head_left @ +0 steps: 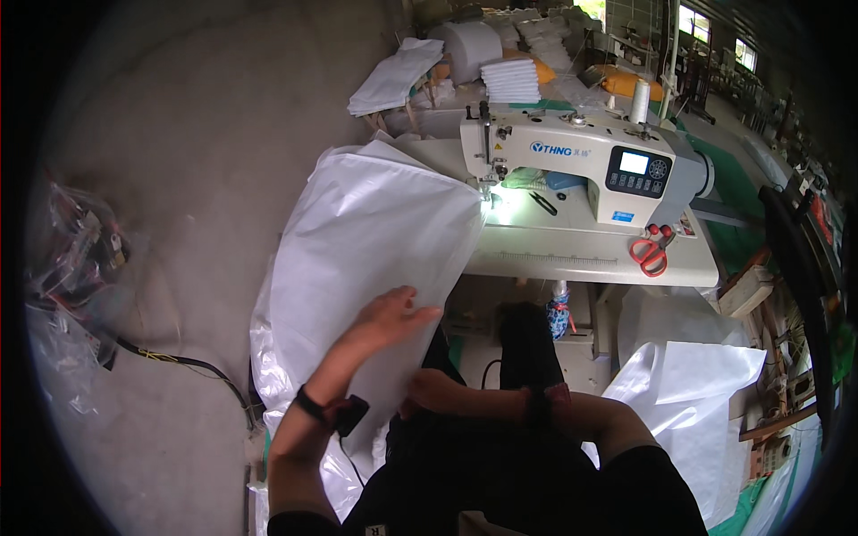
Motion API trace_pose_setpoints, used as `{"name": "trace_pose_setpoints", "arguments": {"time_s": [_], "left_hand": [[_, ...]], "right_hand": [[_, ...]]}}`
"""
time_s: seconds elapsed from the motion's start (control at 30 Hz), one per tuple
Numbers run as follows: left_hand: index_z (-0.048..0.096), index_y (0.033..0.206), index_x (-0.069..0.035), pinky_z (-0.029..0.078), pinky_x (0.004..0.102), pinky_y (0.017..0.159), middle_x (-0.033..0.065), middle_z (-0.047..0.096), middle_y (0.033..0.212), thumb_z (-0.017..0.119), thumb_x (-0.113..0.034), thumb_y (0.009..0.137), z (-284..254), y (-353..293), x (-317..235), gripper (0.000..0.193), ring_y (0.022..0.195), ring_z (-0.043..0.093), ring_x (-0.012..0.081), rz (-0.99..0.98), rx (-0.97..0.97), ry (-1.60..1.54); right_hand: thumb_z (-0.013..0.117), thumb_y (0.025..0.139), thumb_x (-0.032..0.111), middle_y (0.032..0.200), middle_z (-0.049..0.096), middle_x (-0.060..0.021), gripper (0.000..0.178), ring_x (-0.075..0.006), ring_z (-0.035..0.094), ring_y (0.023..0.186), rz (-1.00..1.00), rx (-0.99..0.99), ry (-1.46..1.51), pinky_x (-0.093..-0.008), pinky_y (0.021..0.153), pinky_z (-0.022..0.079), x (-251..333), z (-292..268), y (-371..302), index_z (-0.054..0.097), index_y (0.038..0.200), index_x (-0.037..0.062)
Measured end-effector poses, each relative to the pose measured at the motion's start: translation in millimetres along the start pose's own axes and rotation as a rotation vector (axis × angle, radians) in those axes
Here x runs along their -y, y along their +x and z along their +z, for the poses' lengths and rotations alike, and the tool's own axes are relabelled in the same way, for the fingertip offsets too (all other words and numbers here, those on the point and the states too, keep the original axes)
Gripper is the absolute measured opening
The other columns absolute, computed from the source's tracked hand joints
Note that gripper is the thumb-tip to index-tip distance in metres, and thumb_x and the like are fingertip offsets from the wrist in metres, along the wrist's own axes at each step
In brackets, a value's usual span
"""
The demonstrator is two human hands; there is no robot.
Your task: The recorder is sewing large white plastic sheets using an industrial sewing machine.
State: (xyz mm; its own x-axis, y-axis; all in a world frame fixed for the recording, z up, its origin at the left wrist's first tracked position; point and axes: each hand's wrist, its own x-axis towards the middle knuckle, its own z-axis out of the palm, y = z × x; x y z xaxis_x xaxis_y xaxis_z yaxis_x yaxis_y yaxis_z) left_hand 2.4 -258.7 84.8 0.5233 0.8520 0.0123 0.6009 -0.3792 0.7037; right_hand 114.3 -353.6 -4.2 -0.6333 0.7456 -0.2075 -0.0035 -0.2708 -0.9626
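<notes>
A large white plastic sheet (375,214) hangs from the sewing machine's table down over my lap, its upper right edge close to the needle. My left hand (393,318) is over the sheet with its fingers stretched out and apart. Lower down, beside my lap, my right hand (431,391) is at the sheet's right edge, its fingers curled on it and partly hidden. The white sewing machine (554,147) stands beyond, its lamp lit at the needle. It cannot be told whether the sheet lies under the presser foot.
Red-handled scissors (650,255) and small black snips (542,204) lie on the machine table (536,241). A thread cone (640,101) stands behind the machine. White sheets (688,384) hang at the right. Folded white stacks (510,80) lie behind; clear plastic bags (76,259) lie left.
</notes>
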Motion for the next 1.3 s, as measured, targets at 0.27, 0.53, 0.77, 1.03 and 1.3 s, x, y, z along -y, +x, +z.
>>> {"name": "trace_pose_setpoints", "arguments": {"time_s": [0.27, 0.53, 0.77, 1.03, 1.3], "left_hand": [[0.053, 0.087, -0.001, 0.045, 0.0474, 0.071, 0.0221, 0.058, 0.079, 0.058, -0.031, 0.08, 38.6, 19.6, 30.8, 0.032, 0.079, 0.057, 0.0408, -0.052, -0.167, 0.261], [0.051, 0.08, -0.002, 0.045, 0.0408, 0.057, 0.018, 0.056, 0.067, 0.058, -0.012, 0.082, 7.8, 17.0, -19.9, 0.012, 0.068, 0.058, 0.0376, 0.136, -0.251, 0.154], [0.051, 0.08, -0.006, 0.046, 0.0459, 0.057, 0.0165, 0.057, 0.067, 0.058, -0.023, 0.084, 7.4, 17.3, -23.2, 0.019, 0.066, 0.058, 0.0389, 0.137, 0.071, 0.535], [0.056, 0.071, -0.004, 0.045, 0.0389, 0.056, 0.0148, 0.056, 0.064, 0.06, -0.026, 0.085, 30.1, 3.0, 25.2, 0.026, 0.061, 0.06, 0.0301, -0.164, 0.058, -0.063], [0.06, 0.081, -0.007, 0.047, 0.0359, 0.058, 0.0101, 0.06, 0.08, 0.069, -0.022, 0.077, 17.2, 40.4, 17.6, 0.018, 0.07, 0.06, 0.026, 0.348, 0.032, 0.358]], "right_hand": [[0.047, 0.092, 0.017, 0.093, 0.062, -0.0233, 0.023, -0.0318, 0.063, 0.091, -0.259, 0.029, -0.817, -0.0368, 0.079, 0.05, -1.9, -66.8, -14.9, 0.054, 0.098, -0.0042], [0.049, 0.09, 0.016, 0.101, 0.061, -0.0208, 0.024, -0.0286, 0.059, 0.101, -0.557, -0.3, -0.865, -0.0384, 0.081, 0.049, 11.5, -132.6, 145.7, 0.056, 0.105, -0.0019], [0.048, 0.091, 0.02, 0.093, 0.063, -0.0165, 0.027, -0.0273, 0.062, 0.095, -0.474, -0.292, -0.644, -0.0365, 0.079, 0.05, -4.8, -113.6, 161.9, 0.056, 0.107, -0.001], [0.047, 0.092, 0.024, 0.084, 0.065, -0.0135, 0.03, -0.0241, 0.065, 0.086, -0.01, -0.649, 0.347, -0.0329, 0.074, 0.052, -5.6, -170.5, 45.4, 0.056, 0.106, -0.0016], [0.048, 0.091, 0.02, 0.08, 0.064, -0.0129, 0.03, -0.016, 0.059, 0.072, -0.232, -0.888, 0.316, -0.0307, 0.065, 0.047, 2.9, -199.4, 91.9, 0.06, 0.092, -0.0067]]}}
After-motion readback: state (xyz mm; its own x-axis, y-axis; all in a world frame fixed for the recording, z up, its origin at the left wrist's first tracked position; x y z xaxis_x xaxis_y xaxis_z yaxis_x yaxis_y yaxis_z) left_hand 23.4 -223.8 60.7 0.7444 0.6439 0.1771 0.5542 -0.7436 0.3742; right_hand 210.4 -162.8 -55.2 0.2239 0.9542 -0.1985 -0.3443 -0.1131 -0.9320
